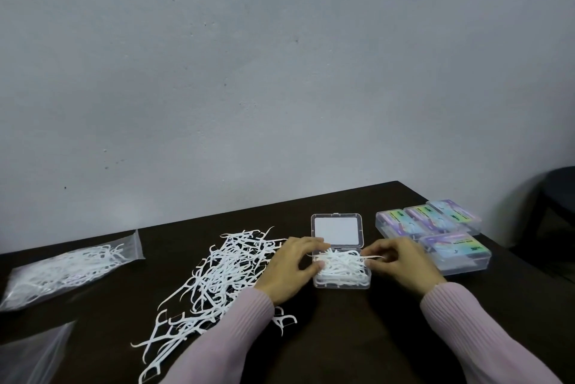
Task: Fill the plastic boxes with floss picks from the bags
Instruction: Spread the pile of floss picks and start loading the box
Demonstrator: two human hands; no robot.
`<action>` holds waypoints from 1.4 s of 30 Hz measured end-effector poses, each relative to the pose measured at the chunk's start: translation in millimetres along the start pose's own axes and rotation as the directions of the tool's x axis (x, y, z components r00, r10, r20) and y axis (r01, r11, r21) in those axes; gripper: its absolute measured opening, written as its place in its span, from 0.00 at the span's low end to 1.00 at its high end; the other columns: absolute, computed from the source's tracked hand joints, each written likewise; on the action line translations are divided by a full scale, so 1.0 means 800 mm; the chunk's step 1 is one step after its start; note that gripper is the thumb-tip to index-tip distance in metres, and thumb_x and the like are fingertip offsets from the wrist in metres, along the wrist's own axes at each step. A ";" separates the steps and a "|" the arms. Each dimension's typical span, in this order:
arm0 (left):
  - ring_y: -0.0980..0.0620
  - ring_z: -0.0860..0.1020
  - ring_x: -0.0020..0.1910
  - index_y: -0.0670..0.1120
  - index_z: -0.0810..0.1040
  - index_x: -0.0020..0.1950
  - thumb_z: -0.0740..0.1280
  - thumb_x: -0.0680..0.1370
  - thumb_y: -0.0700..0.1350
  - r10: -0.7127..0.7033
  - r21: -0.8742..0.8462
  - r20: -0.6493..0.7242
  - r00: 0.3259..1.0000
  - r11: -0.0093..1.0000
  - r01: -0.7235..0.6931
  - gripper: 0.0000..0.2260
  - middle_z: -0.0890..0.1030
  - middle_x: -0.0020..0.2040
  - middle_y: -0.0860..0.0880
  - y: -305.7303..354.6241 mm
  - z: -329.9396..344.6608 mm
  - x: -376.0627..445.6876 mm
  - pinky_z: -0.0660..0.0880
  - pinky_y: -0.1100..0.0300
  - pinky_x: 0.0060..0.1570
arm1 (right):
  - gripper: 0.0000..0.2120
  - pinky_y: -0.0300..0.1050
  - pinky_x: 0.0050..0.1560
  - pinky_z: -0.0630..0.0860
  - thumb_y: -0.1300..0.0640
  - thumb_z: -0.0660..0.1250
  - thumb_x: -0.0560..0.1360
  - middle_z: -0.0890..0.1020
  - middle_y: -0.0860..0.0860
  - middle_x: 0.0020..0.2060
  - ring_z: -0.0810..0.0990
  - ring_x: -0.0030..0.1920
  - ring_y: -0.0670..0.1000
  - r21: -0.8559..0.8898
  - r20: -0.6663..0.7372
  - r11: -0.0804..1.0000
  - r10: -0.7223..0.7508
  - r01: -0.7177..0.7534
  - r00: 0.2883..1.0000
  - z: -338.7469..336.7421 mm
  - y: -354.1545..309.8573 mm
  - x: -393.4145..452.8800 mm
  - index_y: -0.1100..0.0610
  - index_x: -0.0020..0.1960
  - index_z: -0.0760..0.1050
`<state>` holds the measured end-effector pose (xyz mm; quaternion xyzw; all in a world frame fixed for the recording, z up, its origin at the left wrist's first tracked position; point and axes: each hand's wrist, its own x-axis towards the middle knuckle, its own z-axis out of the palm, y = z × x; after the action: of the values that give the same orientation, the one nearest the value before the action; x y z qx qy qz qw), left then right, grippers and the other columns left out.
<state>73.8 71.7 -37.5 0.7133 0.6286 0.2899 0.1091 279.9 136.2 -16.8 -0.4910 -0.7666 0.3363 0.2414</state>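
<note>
Head view: tamping picks [340,265] into the open box [341,281], lid [338,230] standing back toward the wall. Left hand [294,268] curling around the box's left edge, fingertips touching the heap; right hand [401,260] pinching a stray pick overhanging the right rim. Best tucking that end inside before closing. Loose pile [224,271] lying just left, bag [68,271] farther left. Filled boxes [435,228] crowding the right, near the table [342,337] edge; bare room sitting in front.

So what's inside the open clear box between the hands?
The open clear box holds a heap of white floss picks, some poking over the rim. The picks and both hands hide the box's floor.
</note>
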 end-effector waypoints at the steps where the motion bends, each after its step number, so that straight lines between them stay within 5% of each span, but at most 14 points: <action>1: 0.62 0.66 0.62 0.53 0.73 0.66 0.64 0.79 0.49 0.009 0.026 -0.002 1.000 1.000 -0.009 0.16 0.72 0.66 0.58 0.001 0.001 0.001 0.63 0.62 0.64 | 0.07 0.30 0.35 0.71 0.59 0.69 0.72 0.80 0.46 0.45 0.78 0.44 0.43 -0.008 -0.010 1.000 -0.009 0.009 1.000 0.001 -0.001 0.000 0.50 0.48 0.79; 13: 0.59 0.71 0.50 0.52 0.78 0.57 0.67 0.77 0.45 -0.002 0.038 -0.133 0.991 0.999 0.007 0.09 0.78 0.50 0.57 0.010 0.004 0.003 0.70 0.60 0.55 | 0.07 0.30 0.37 0.70 0.62 0.71 0.70 0.79 0.44 0.39 0.76 0.41 0.40 0.074 -0.149 0.995 -0.057 0.069 0.987 0.005 -0.008 0.007 0.50 0.41 0.78; 21: 0.60 0.70 0.46 0.53 0.82 0.48 0.70 0.75 0.45 -0.031 -0.007 -0.175 0.984 1.000 0.030 0.04 0.77 0.43 0.58 0.013 0.008 0.007 0.68 0.63 0.48 | 0.09 0.35 0.39 0.77 0.67 0.70 0.69 0.82 0.52 0.39 0.81 0.41 0.48 0.318 -0.217 0.946 0.010 0.061 0.976 -0.014 -0.002 0.006 0.54 0.42 0.77; 26: 0.60 0.70 0.47 0.53 0.81 0.54 0.67 0.76 0.51 -0.050 -0.031 -0.214 0.975 0.999 0.044 0.08 0.79 0.48 0.56 0.019 0.012 0.008 0.66 0.66 0.47 | 0.08 0.35 0.39 0.76 0.66 0.71 0.69 0.82 0.52 0.40 0.81 0.42 0.48 0.324 -0.165 0.944 -0.003 0.057 0.986 -0.006 -0.003 0.011 0.55 0.43 0.77; 30: 0.61 0.67 0.55 0.54 0.75 0.61 0.69 0.71 0.61 -0.048 -0.058 -0.212 0.976 0.998 0.036 0.21 0.72 0.54 0.58 0.019 0.014 0.001 0.65 0.66 0.56 | 0.07 0.33 0.38 0.76 0.65 0.71 0.69 0.82 0.51 0.40 0.81 0.42 0.47 0.278 -0.121 0.957 -0.051 0.083 0.991 0.004 -0.009 0.016 0.55 0.43 0.77; 35: 0.61 0.66 0.60 0.52 0.72 0.65 0.69 0.74 0.55 -0.041 -0.119 -0.077 0.996 0.992 0.032 0.21 0.71 0.61 0.56 0.015 0.015 -0.004 0.63 0.67 0.60 | 0.05 0.31 0.40 0.74 0.62 0.70 0.71 0.82 0.48 0.42 0.79 0.44 0.43 0.197 -0.103 0.974 -0.090 0.109 0.991 0.012 -0.011 0.017 0.52 0.44 0.78; 39: 0.62 0.70 0.58 0.51 0.73 0.64 0.70 0.73 0.55 -0.066 -0.192 -0.111 0.992 0.980 0.044 0.20 0.74 0.60 0.56 0.016 0.019 -0.007 0.64 0.74 0.55 | 0.04 0.27 0.38 0.68 0.58 0.66 0.74 0.79 0.45 0.43 0.75 0.43 0.37 0.169 -0.213 0.976 -0.100 0.138 0.972 0.010 -0.006 0.014 0.53 0.48 0.78; 42: 0.63 0.72 0.57 0.50 0.74 0.63 0.72 0.72 0.53 -0.082 -0.226 -0.131 0.988 0.973 0.051 0.21 0.75 0.58 0.58 0.020 0.020 -0.009 0.66 0.76 0.53 | 0.06 0.28 0.42 0.67 0.60 0.64 0.76 0.77 0.46 0.46 0.74 0.47 0.42 0.164 -0.228 0.979 -0.082 0.121 0.970 0.013 0.000 0.010 0.54 0.52 0.77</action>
<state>95.5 65.5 -44.2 0.6531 0.6220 0.4037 0.1537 269.4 140.2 -23.5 -0.4618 -0.7264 0.3339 0.3843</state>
